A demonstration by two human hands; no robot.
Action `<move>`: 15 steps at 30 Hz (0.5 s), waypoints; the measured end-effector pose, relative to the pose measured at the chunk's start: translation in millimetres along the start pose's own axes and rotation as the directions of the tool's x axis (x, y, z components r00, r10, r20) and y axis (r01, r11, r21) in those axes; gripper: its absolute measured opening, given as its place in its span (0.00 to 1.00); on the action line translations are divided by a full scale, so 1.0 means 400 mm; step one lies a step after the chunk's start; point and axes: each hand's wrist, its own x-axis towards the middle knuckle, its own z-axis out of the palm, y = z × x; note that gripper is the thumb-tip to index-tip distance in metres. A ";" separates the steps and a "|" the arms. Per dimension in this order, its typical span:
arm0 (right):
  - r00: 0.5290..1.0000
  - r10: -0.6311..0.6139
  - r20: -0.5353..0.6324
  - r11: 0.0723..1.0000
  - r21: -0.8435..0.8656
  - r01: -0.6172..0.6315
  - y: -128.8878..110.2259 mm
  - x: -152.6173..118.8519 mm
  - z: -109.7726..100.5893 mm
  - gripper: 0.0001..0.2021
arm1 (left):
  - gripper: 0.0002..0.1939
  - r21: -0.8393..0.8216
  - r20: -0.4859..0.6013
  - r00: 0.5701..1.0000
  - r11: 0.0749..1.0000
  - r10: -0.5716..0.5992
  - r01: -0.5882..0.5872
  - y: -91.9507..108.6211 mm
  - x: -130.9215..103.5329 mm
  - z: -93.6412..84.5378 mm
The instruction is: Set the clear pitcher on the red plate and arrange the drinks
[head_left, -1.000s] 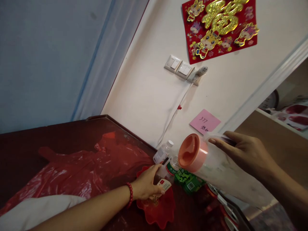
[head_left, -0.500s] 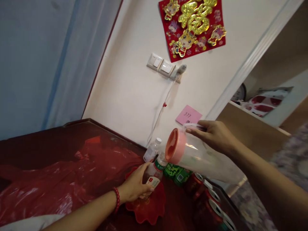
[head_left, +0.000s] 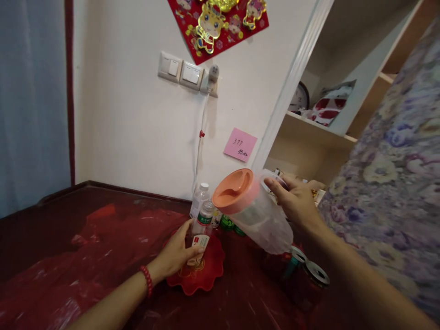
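Your left hand point(head_left: 177, 254) is low centre, red bead band point(head_left: 147, 281) on the wrist, fingers curled round a small clear bottle point(head_left: 198, 234) w/ a red-and-white label. Bottle stands upright on a red scalloped dish point(head_left: 206, 279); thumb and fingertips wrap its lower half, so it's a closed grip on the bottle. Dish sits on the dark red table point(head_left: 51, 215), w/ a crumpled red bag point(head_left: 85, 256) spread to the left of your arm.

Your right hand point(head_left: 297, 201) is a bit higher, right of centre, clamped on the jug point(head_left: 257, 215). Jug is clear, cloudy plastic w/ a salmon-orange lid point(head_left: 235, 190); it's tilted, lid end up and toward the left, base down to the right. Lid top has a sunken, curved recess. Jug is off the table, lid end just above and right of the bottle, not touching it. Can't tell if anything's inside.

Below the jug base: a few cans point(head_left: 305, 275), tops showing, at the table's right edge. Behind the bottle, by the wall: a taller water bottle point(head_left: 200, 199) w/ white cap, green-labelled items beside it.

Further back on the wall: pink note point(head_left: 239, 144), white cord point(head_left: 199, 142) down from the switches point(head_left: 180, 71), red-and-gold poster point(head_left: 220, 23). Shelf point(head_left: 319, 126) at right.
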 end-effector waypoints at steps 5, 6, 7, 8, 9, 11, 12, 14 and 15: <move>0.966 0.215 -0.146 0.967 0.169 -0.189 0.091 -0.169 -0.008 0.31 | 0.41 0.029 -0.040 0.999 0.999 0.033 -0.032 -0.001 0.001 -0.002; 0.954 0.255 -0.156 0.954 0.199 -0.222 0.109 -0.200 -0.002 0.31 | 0.41 0.038 -0.029 0.999 0.999 0.030 -0.029 0.001 0.003 -0.004; 0.942 0.292 -0.168 0.941 0.229 -0.251 0.128 -0.229 0.005 0.32 | 0.41 0.044 -0.018 1.000 0.999 0.025 -0.024 0.005 0.004 -0.006; 0.928 0.328 -0.180 0.926 0.257 -0.277 0.147 -0.255 0.014 0.32 | 0.41 0.049 -0.009 1.000 0.999 0.020 -0.019 0.008 0.006 -0.008; 0.914 0.358 -0.190 0.911 0.285 -0.298 0.166 -0.279 0.025 0.32 | 0.40 0.057 0.003 1.000 0.998 0.016 -0.016 0.013 0.008 -0.011; 0.885 0.414 -0.211 0.880 0.343 -0.330 0.203 -0.320 0.047 0.33 | 0.39 0.085 0.019 1.000 0.996 0.021 -0.022 0.022 0.012 -0.017; 0.872 0.437 -0.218 0.864 0.372 -0.340 0.218 -0.339 0.057 0.33 | 0.38 0.104 0.025 0.999 0.994 0.020 -0.023 0.026 0.013 -0.020; 0.852 0.476 -0.216 0.831 0.427 -0.356 0.243 -0.372 0.076 0.32 | 0.39 0.140 0.038 0.999 0.990 0.008 -0.013 0.032 0.015 -0.025; 0.848 0.489 -0.206 0.817 0.448 -0.363 0.252 -0.388 0.083 0.32 | 0.40 0.154 0.040 0.999 0.988 0.000 -0.006 0.033 0.015 -0.028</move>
